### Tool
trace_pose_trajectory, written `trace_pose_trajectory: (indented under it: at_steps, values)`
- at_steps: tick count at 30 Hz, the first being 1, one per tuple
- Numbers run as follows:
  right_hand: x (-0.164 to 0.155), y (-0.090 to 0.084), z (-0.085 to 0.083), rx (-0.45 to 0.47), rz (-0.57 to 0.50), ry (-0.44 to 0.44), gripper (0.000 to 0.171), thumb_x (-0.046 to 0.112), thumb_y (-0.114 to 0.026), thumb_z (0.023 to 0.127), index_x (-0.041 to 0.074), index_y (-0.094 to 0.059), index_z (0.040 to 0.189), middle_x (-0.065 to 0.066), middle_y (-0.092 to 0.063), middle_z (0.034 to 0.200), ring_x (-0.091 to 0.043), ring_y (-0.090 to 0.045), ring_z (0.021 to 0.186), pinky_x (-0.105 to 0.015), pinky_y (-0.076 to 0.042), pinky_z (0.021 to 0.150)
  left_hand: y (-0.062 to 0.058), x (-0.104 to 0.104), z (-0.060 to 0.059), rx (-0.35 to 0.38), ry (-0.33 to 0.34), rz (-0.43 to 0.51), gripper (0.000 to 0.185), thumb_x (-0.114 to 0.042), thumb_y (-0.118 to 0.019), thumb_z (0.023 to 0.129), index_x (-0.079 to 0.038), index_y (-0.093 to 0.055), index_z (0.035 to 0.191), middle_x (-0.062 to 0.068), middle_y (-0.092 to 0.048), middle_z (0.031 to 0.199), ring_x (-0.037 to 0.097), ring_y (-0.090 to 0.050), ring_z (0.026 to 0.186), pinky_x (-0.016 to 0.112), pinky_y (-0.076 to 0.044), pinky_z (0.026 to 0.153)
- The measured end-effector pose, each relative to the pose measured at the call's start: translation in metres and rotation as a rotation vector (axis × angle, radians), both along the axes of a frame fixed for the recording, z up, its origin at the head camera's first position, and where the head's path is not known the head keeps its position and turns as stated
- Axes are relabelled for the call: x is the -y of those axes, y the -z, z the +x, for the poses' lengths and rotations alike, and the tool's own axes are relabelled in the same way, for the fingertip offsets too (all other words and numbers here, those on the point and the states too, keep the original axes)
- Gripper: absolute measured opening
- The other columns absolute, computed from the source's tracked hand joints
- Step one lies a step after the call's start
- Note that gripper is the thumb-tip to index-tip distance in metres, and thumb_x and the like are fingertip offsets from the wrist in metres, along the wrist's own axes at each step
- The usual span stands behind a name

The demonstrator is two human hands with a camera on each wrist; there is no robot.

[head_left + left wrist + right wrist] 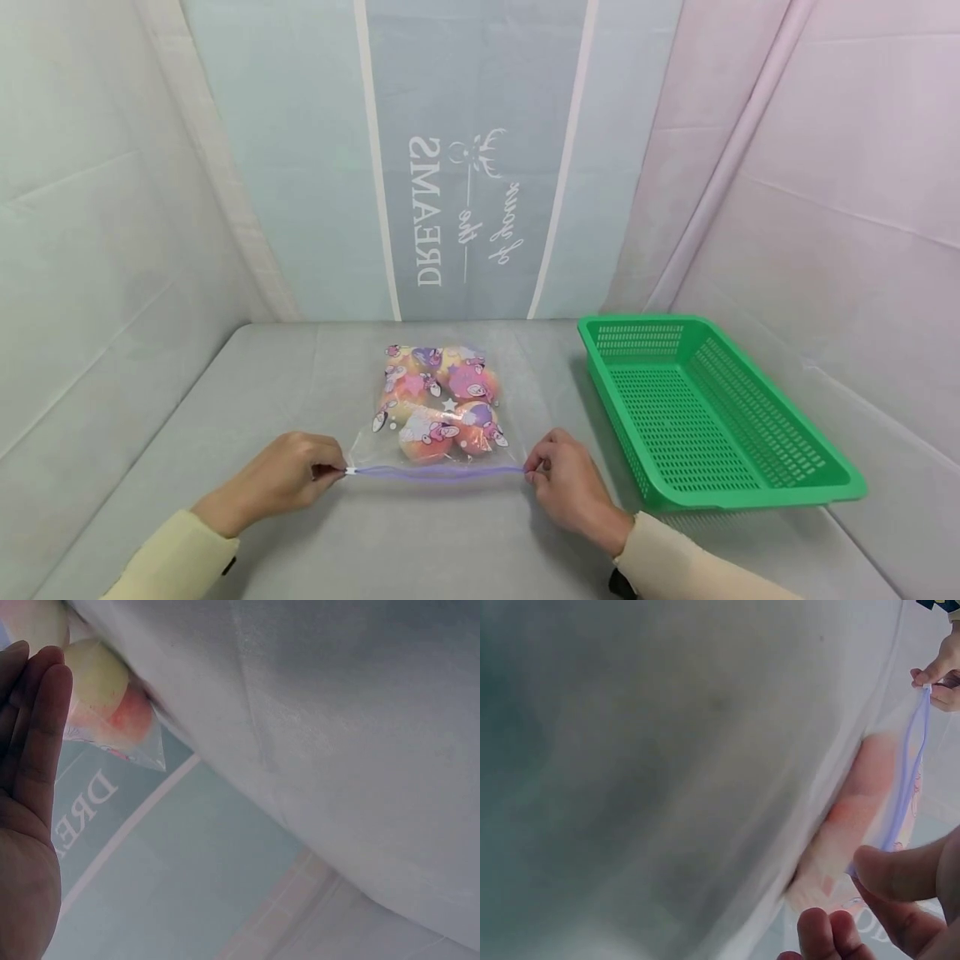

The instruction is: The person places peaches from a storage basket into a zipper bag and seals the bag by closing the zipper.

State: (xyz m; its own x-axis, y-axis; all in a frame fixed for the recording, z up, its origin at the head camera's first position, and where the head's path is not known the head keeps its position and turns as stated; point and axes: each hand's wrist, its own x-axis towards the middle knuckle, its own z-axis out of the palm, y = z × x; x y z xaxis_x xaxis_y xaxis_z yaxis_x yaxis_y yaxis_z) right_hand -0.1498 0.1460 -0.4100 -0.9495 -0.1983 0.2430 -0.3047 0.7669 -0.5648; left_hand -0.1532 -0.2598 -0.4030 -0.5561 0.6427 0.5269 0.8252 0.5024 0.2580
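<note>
A clear zip bag [438, 400] printed with cartoon figures lies on the grey table [300, 383], holding several peach-coloured fruits [427, 437]. Its purple zip strip [438, 472] runs along the near edge. My left hand [300, 471] pinches the strip's left end, and my right hand [558, 475] pinches its right end. In the right wrist view the purple strip [907, 787] stretches from my right fingers [889, 874] to the far left hand [937, 675]. The left wrist view shows my left palm [30, 825] beside the fruits in the bag [105, 697].
An empty green plastic basket [705, 408] stands on the table's right side, close to my right hand. Fabric walls enclose the table at the back and both sides; the back one carries printed lettering [427, 212].
</note>
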Motion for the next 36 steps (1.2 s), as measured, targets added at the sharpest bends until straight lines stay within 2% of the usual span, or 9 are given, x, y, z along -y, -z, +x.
trace_pose_trajectory:
  at_steps: [3, 8, 10, 15, 18, 22, 26, 31, 36]
  values:
    - [0.001, -0.002, 0.001, -0.035, 0.036, -0.014, 0.029, -0.006, -0.080, 0.075, 0.019, -0.067, 0.071, 0.005, -0.054, 0.084, -0.010, -0.048, 0.073, -0.025, -0.043, 0.063, 0.000, 0.001, 0.000, -0.004, 0.014, 0.008, 0.031, 0.012, -0.083, 0.071, -0.016, -0.075, 0.079, -0.013, -0.067, 0.078, -0.007, -0.053, 0.066, 0.009, -0.044, 0.058]
    - [0.007, -0.006, 0.003, -0.096, 0.072, -0.069, 0.032, -0.009, -0.071, 0.064, 0.014, -0.069, 0.087, 0.001, -0.058, 0.089, -0.012, -0.047, 0.069, -0.028, -0.043, 0.062, -0.001, 0.000, 0.001, -0.009, 0.027, 0.007, 0.031, 0.012, -0.083, 0.071, -0.017, -0.075, 0.080, -0.014, -0.067, 0.078, -0.008, -0.053, 0.066, 0.008, -0.043, 0.058]
    - [0.013, -0.008, 0.004, -0.126, 0.070, -0.097, 0.034, -0.005, -0.070, 0.063, 0.014, -0.070, 0.092, 0.003, -0.057, 0.091, -0.012, -0.045, 0.068, -0.029, -0.042, 0.065, -0.002, 0.000, 0.002, 0.002, 0.032, 0.008, 0.031, 0.011, -0.084, 0.071, -0.017, -0.075, 0.080, -0.014, -0.067, 0.077, -0.008, -0.052, 0.066, 0.008, -0.043, 0.057]
    - [0.031, -0.010, 0.004, -0.289, 0.021, -0.189, 0.033, 0.008, -0.081, 0.066, 0.017, -0.072, 0.096, 0.008, -0.056, 0.096, -0.010, -0.051, 0.081, -0.036, -0.043, 0.076, -0.004, -0.002, 0.004, 0.011, 0.036, 0.004, 0.030, 0.010, -0.084, 0.071, -0.018, -0.075, 0.079, -0.016, -0.066, 0.077, -0.009, -0.053, 0.066, 0.008, -0.043, 0.056]
    - [0.044, -0.010, 0.000, -0.404, -0.006, -0.264, 0.035, 0.013, -0.087, 0.067, 0.016, -0.073, 0.099, 0.004, -0.060, 0.105, -0.013, -0.057, 0.099, -0.038, -0.045, 0.083, -0.004, -0.003, 0.005, 0.008, 0.041, 0.006, 0.030, 0.010, -0.084, 0.071, -0.018, -0.075, 0.078, -0.016, -0.066, 0.077, -0.010, -0.053, 0.066, 0.008, -0.044, 0.056]
    - [0.064, -0.010, -0.002, -0.495, -0.016, -0.361, 0.039, 0.015, -0.089, 0.068, 0.015, -0.074, 0.104, -0.004, -0.064, 0.116, -0.021, -0.059, 0.111, -0.041, -0.046, 0.091, -0.004, -0.003, 0.006, 0.001, 0.050, 0.013, 0.030, 0.010, -0.084, 0.070, -0.018, -0.074, 0.078, -0.016, -0.066, 0.077, -0.009, -0.054, 0.066, 0.007, -0.044, 0.056]
    - [0.084, -0.012, -0.002, -0.550, -0.001, -0.446, 0.043, 0.018, -0.089, 0.072, 0.016, -0.074, 0.112, -0.008, -0.065, 0.126, -0.024, -0.059, 0.120, -0.043, -0.046, 0.103, -0.003, -0.004, 0.005, -0.011, 0.062, 0.020, 0.031, 0.010, -0.083, 0.070, -0.018, -0.073, 0.077, -0.017, -0.064, 0.076, -0.010, -0.053, 0.065, 0.007, -0.043, 0.055]
    - [0.104, -0.013, -0.004, -0.605, 0.065, -0.529, 0.043, 0.028, -0.088, 0.079, 0.018, -0.072, 0.118, -0.004, -0.063, 0.135, -0.020, -0.056, 0.130, -0.040, -0.042, 0.112, -0.002, -0.004, 0.004, -0.007, 0.066, 0.025, 0.031, 0.009, -0.082, 0.071, -0.020, -0.073, 0.077, -0.020, -0.063, 0.076, -0.012, -0.053, 0.067, 0.008, -0.044, 0.056]
    - [0.118, -0.015, -0.004, -0.561, 0.134, -0.582, 0.044, 0.036, -0.080, 0.089, 0.019, -0.068, 0.128, 0.000, -0.061, 0.139, -0.017, -0.054, 0.131, -0.035, -0.036, 0.117, -0.002, -0.005, 0.002, -0.004, 0.077, 0.027, 0.030, 0.008, -0.082, 0.071, -0.020, -0.073, 0.078, -0.019, -0.063, 0.076, -0.012, -0.054, 0.068, 0.008, -0.045, 0.056]
